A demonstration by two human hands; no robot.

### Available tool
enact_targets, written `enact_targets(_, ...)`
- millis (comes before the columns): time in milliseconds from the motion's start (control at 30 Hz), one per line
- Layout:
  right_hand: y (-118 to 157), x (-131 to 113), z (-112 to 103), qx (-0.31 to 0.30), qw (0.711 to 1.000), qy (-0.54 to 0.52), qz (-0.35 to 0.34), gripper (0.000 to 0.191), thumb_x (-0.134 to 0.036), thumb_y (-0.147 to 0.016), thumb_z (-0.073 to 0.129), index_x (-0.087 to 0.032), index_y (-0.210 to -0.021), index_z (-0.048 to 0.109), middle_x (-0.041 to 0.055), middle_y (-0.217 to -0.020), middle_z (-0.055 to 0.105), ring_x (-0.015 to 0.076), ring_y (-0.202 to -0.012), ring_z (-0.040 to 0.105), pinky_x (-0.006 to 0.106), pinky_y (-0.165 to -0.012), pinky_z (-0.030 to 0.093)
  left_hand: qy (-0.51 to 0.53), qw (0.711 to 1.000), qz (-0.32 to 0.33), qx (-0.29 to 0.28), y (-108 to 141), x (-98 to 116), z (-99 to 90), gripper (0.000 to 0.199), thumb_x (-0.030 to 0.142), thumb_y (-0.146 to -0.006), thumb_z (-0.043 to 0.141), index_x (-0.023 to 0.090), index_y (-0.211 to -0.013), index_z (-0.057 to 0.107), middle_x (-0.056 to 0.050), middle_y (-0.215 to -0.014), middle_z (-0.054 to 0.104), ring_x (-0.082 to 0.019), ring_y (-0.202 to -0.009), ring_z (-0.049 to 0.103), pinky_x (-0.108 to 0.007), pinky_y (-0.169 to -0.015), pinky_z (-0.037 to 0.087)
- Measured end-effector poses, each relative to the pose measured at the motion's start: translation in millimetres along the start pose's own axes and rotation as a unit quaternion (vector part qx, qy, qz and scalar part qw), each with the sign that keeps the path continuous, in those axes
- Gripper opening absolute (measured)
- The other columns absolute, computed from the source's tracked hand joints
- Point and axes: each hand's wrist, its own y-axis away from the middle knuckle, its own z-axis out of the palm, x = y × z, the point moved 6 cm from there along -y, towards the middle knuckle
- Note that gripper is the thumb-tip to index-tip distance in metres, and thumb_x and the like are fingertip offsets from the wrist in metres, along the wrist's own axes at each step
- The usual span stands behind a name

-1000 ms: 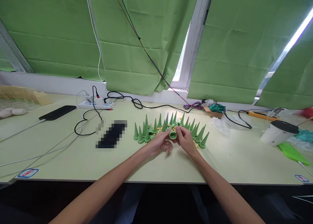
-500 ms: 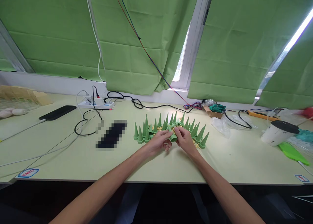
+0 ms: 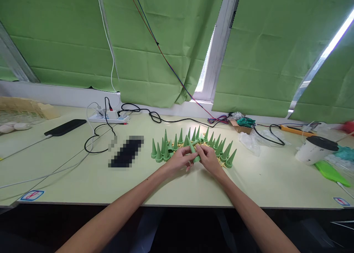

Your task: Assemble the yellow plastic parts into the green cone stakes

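Between my two hands is a green plastic cone (image 3: 193,148), tilted with its tip pointing up and away. My left hand (image 3: 180,158) is closed on its left side, fingers near the wide base. From the right, my right hand (image 3: 208,158) pinches the same cone with thumb and fingers. Several matching green cones stand upright in an arc around the hands, such as a left cone (image 3: 158,153) and a right cone (image 3: 230,159). Among them lie small yellowish pieces (image 3: 222,163), partly hidden by the hands and cones.
A pixelated dark object (image 3: 127,152) lies left of the cones, with a power strip (image 3: 109,116) and a black phone-like object (image 3: 65,127) beyond. At right are a small cardboard box (image 3: 240,127), plastic bags (image 3: 249,143) and a lidded cup (image 3: 315,149). The table's front edge (image 3: 193,206) runs below my arms.
The held cone has turned: its open base faced me before, and now its side shows with the tip up. Both hands have shifted slightly around it.
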Motion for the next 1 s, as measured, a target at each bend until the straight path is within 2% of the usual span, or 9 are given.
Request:
enact_targets(167,-0.6,-1.6,0.2,0.001,1.0,0.008,0.001,0.045,-0.046,-0.093,0.043,-0.02,-0.057,0.034,-0.0041,-0.051,0.035,0.0105,-0.05,0.033,0.026,-0.049,0.027,-0.086,0.996,0.034,0.006,-0.3,2.3,-1.0,0.045,0.054,-0.08,0.063,0.012,-0.097,0.061,0.002,-0.057,0.05,-0.009,-0.045,0.046,-0.022,-0.043,0.036)
enact_targets(333,-1.3,1.0,1.0,0.0,1.0,0.014,0.009,0.043,-0.04,-0.092,0.043,-0.02,-0.055,0.033,-0.0042,-0.048,0.035,0.0105,-0.048,0.033,0.026,-0.049,0.026,-0.15,0.986,0.059,0.041,2.2,5.5,-0.5,0.034,0.05,-0.082,0.061,0.017,-0.09,0.058,0.002,-0.058,0.05,-0.01,-0.047,0.043,-0.023,-0.043,0.032)
enact_targets(467,-1.5,4.0,2.0,-0.003,1.0,0.014,0.018,0.041,-0.035,-0.09,0.043,-0.02,-0.053,0.033,-0.0045,-0.047,0.034,0.0103,-0.048,0.033,0.025,-0.049,0.025,-0.254,0.95,0.144,0.108,5.0,16.4,-0.9,0.031,0.041,-0.082,0.062,0.019,-0.068,0.045,0.002,-0.066,0.046,-0.01,-0.056,0.042,-0.023,-0.05,0.033)
enact_targets(567,-1.5,5.1,2.1,-0.002,1.0,0.012,0.02,0.042,-0.034,-0.09,0.043,-0.021,-0.052,0.031,-0.0049,-0.045,0.033,0.0099,-0.048,0.031,0.025,-0.049,0.024,-0.316,0.924,0.185,0.114,5.8,20.1,1.8,0.03,0.035,-0.084,0.059,0.018,-0.066,0.041,0.001,-0.071,0.044,-0.011,-0.061,0.042,-0.024,-0.054,0.035)
enact_targets(667,-1.5,5.4,1.8,0.0,1.0,0.009,0.022,0.041,-0.034,-0.09,0.043,-0.021,-0.053,0.031,-0.005,-0.046,0.033,0.0098,-0.048,0.031,0.025,-0.049,0.024,-0.342,0.911,0.201,0.109,6.5,20.5,3.0,0.024,0.033,-0.086,0.056,0.018,-0.07,0.047,-0.001,-0.078,0.047,-0.012,-0.065,0.045,-0.025,-0.057,0.038)
enact_targets(833,-2.1,6.4,1.3,0.002,0.999,0.008,0.041,0.042,-0.035,-0.089,0.043,-0.02,-0.051,0.032,-0.0046,-0.045,0.035,0.0096,-0.047,0.032,0.025,-0.048,0.024,-0.361,0.902,0.22,0.085,9.4,19.8,6.3,0.014,0.029,-0.091,0.05,0.019,-0.086,0.059,-0.005,-0.105,0.051,-0.009,-0.064,0.049,-0.024,-0.058,0.044)
enact_targets(1000,-1.7,7.8,1.1,0.003,0.999,0.004,0.048,0.042,-0.036,-0.09,0.043,-0.02,-0.052,0.035,-0.0044,-0.046,0.035,0.0097,-0.047,0.033,0.025,-0.048,0.025,-0.38,0.895,0.22,0.08,10.4,18.0,6.9,0.017,0.025,-0.092,0.047,0.021,-0.101,0.061,-0.006,-0.112,0.05,-0.007,-0.061,0.05,-0.023,-0.057,0.045)
